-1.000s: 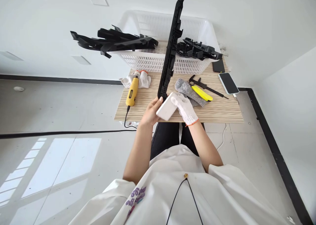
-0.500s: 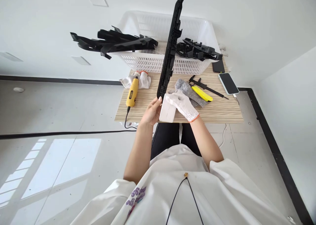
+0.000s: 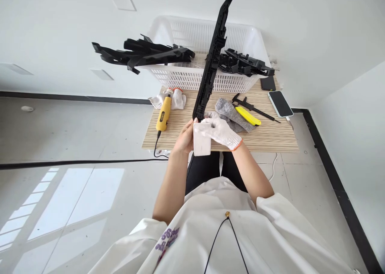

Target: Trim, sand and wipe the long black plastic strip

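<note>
White block: since the earlier frames, the white block [image 3: 202, 143] had been turned from a slant to nearly square-on and brought lower, over the table's near edge.
Right hand: the gloved right hand [image 3: 221, 132] was bent around the block's upper end, which was pinched between thumb and fingers.
Left hand: the lower end of the long black part was gripped by the bare left hand [image 3: 185, 138]; whether the block was also touched by it could not be told.
Long black part: the long black part [image 3: 213, 57] was held slanting up and away, in front of the basket.
Basket: more black parts [image 3: 156, 57] were laid across the left of the white basket [image 3: 177, 79], and others [image 3: 245, 63] at its right.
Table, left: a yellow tool [image 3: 163, 114] was set beside a crumpled white glove [image 3: 179, 100].
Table, right: a yellow handle [image 3: 248, 116] was rested on grey cloth [image 3: 225, 107], near a black caliper [image 3: 254, 108] and a phone [image 3: 280, 104].
</note>
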`<action>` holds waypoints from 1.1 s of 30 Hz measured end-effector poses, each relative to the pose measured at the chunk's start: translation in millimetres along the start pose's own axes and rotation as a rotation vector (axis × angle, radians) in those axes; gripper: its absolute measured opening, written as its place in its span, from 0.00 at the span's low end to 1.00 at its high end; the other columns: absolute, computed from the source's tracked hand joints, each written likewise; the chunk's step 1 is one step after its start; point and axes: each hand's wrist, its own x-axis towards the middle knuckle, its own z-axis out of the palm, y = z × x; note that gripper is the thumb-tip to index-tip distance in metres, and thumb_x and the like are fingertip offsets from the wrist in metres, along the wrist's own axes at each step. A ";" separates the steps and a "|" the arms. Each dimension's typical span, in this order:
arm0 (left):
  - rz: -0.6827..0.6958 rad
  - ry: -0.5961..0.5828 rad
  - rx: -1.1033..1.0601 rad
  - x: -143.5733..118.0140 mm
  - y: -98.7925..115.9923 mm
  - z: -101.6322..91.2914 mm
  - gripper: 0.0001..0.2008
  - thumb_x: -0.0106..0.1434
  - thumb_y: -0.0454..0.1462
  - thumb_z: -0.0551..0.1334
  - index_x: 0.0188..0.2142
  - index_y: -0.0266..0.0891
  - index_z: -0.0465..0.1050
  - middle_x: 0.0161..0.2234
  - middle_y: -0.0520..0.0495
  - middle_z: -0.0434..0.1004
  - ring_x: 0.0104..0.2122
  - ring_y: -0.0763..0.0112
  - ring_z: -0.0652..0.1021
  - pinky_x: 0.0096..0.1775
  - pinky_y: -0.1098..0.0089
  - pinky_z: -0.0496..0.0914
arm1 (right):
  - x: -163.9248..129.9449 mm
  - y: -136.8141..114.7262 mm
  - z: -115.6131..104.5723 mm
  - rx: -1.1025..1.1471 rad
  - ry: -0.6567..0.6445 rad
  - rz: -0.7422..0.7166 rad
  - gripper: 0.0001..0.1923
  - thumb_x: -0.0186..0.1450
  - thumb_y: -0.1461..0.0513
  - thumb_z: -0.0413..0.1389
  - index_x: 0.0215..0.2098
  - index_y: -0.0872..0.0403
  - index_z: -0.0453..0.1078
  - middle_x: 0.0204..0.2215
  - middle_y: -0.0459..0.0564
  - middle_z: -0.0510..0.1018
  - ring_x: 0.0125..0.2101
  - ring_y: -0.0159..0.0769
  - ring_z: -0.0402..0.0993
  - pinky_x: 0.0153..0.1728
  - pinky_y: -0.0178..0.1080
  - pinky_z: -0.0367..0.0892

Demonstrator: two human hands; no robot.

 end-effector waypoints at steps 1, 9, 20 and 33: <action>-0.008 -0.005 0.001 -0.1 0.1 0.1 0.20 0.57 0.52 0.71 0.40 0.41 0.79 0.38 0.48 0.84 0.42 0.62 0.83 0.41 0.69 0.77 | 0.2 -0.7 -0.2 -0.013 -0.017 0.004 0.15 0.54 0.50 0.68 0.24 0.52 0.75 0.34 0.47 0.76 0.36 0.36 0.71 0.39 0.38 0.68; -0.011 0.003 -0.032 -1.8 1.5 2.2 0.20 0.56 0.51 0.73 0.39 0.39 0.78 0.36 0.49 0.84 0.38 0.65 0.83 0.39 0.70 0.76 | 1.3 -4.2 -2.6 -0.141 -0.078 0.007 0.19 0.56 0.45 0.65 0.28 0.52 0.78 0.40 0.48 0.77 0.40 0.39 0.73 0.42 0.39 0.68; 0.020 0.045 -0.082 -3.3 -0.3 0.9 0.19 0.55 0.48 0.74 0.41 0.39 0.79 0.38 0.48 0.84 0.40 0.65 0.83 0.38 0.73 0.75 | -1.2 -8.0 -9.5 -0.197 -0.058 0.010 0.22 0.61 0.42 0.60 0.34 0.51 0.79 0.43 0.50 0.79 0.46 0.42 0.74 0.48 0.41 0.69; 0.021 0.074 -0.095 -5.4 0.1 3.1 0.16 0.56 0.46 0.74 0.39 0.40 0.80 0.38 0.48 0.84 0.41 0.64 0.83 0.41 0.72 0.75 | 4.4 -1.2 -4.1 -0.114 -0.033 0.042 0.23 0.58 0.42 0.62 0.32 0.54 0.79 0.39 0.50 0.77 0.40 0.38 0.73 0.43 0.40 0.68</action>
